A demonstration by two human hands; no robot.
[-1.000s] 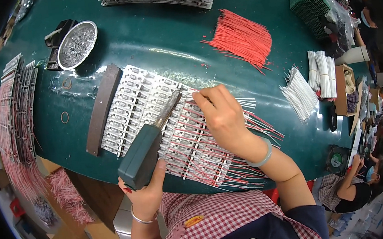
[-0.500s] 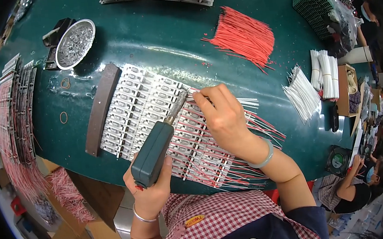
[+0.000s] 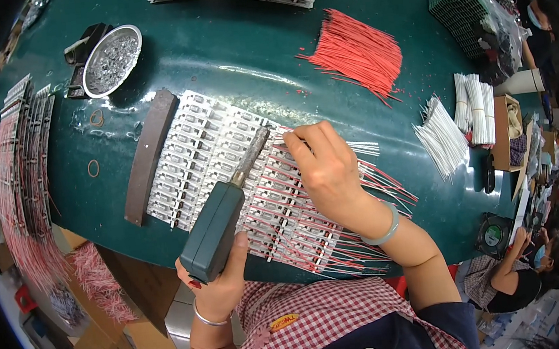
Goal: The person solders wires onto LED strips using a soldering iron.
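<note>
My left hand (image 3: 218, 293) is wrapped round a dark green soldering gun (image 3: 213, 229), whose grey metal tip reaches over a panel of small white circuit boards (image 3: 212, 137). That tip is a little to the left of my right fingertips. My right hand (image 3: 327, 170) is closed in a pinch at the panel's upper right edge, on a thin wire that my fingers largely hide. Rows of red and white wires (image 3: 361, 251) trail off the right side of the panel. Along its left side lies a dark brown bar (image 3: 150, 158).
Loose red wires (image 3: 357, 54) lie beyond the panel, with white wires (image 3: 439, 139) farther right. A metal bowl of silvery bits (image 3: 112, 61) stands at the far left. Wired panels (image 3: 23, 165) are stacked at the left edge. A co-worker (image 3: 514, 269) sits at the right.
The soldering gun has shifted left and towards me, its tip drawing away from my right fingertips. My right hand has hardly moved.
</note>
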